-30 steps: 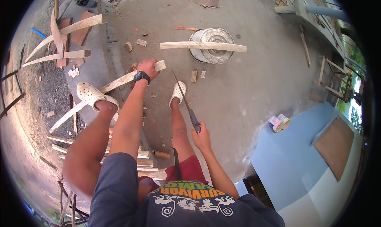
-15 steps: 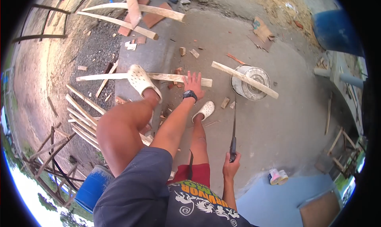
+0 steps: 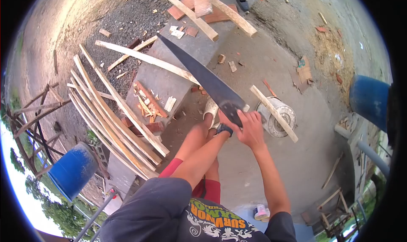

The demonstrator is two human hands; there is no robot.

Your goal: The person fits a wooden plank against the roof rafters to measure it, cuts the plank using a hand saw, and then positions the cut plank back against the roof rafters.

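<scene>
A handsaw [image 3: 203, 79] with a dark, broad blade extends up and left from my right hand [image 3: 251, 127], whose fingers are wrapped around its handle end. My left hand [image 3: 228, 121] is just beside it, beneath the saw; the blade and my right hand hide most of its fingers, so its grip cannot be made out. Under the blade runs a long pale wood strip [image 3: 146, 59], one part resting on the concrete ledge [image 3: 180, 58] and its near end showing by my hands.
Several long wood strips [image 3: 114, 110] lean together at left. Another strip [image 3: 275, 114] lies across a round metal can [image 3: 284, 121]. Two blue drums [image 3: 74, 170] stand at the sides. A hand plane [image 3: 241, 1] and brick pieces [image 3: 190, 31] lie on the ledge.
The saw has swung up from my right side and over the strip. My foot has come off the strip to the ground. The strip now slants, and my hands are close together.
</scene>
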